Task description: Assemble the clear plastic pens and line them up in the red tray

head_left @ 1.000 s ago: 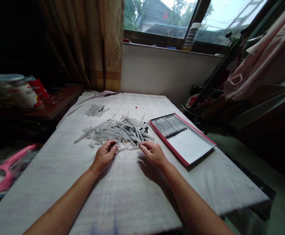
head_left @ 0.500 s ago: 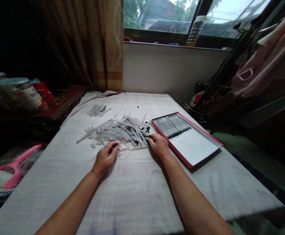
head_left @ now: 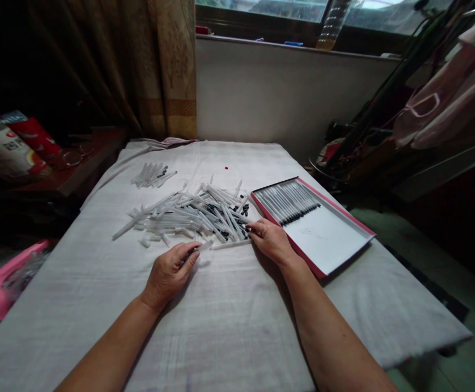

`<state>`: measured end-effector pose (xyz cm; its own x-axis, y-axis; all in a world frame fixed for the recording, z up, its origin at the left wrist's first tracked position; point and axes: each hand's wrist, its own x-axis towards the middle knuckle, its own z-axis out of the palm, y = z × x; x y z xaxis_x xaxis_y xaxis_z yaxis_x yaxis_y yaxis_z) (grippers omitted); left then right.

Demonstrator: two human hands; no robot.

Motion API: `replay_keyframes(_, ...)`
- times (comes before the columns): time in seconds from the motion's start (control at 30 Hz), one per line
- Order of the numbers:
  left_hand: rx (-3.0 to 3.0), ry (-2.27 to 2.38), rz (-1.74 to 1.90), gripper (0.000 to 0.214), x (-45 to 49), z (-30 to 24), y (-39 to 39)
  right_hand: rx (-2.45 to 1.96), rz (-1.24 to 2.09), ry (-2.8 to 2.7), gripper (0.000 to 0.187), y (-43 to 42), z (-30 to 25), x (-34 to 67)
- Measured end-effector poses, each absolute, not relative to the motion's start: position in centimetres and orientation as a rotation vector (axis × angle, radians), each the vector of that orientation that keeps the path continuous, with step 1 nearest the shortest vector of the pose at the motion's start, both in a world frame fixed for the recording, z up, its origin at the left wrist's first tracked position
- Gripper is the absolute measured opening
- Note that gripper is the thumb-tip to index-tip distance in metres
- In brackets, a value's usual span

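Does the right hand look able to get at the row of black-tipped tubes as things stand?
Likely yes. The right hand is close beside the open-topped box, and nothing visible covers the row of black-tipped tubes; only the box's low red side lies between.

Left grip [head_left: 170, 273] holding clear piece [head_left: 205, 246], right grip [head_left: 272, 239] at tube heap [head_left: 188, 215], box [head_left: 327, 247] alongside

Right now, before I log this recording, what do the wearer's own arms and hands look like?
Both forearms are bare as far as the picture shows, with no sleeve in view. The left hand and right hand are ungloved, and I see no watch or bracelet on either wrist. Finer details are too small to tell.
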<state>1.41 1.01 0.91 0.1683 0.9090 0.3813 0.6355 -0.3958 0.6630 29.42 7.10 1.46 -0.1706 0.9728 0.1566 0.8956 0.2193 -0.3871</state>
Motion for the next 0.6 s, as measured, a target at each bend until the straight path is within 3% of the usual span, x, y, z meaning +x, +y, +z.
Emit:
replay_keyframes(0.23,2.142,1.385,1.1,0.026,1.2,0.8,1.0,-1.69,0.417,-1.986,0.017,7.2,1.6,29.2)
replay_keyframes(0.47,2.198,1.365,1.12,0.024,1.1,1.3,0.9,-1.19,1.336,-1.262,0.031,6.2,2.6,27.2)
replay_keyframes(0.6,2.242,1.343,1.122,0.023,1.2,1.4,0.7,-1.072,1.68,-0.948,0.037,5.2,3.3,25.3)
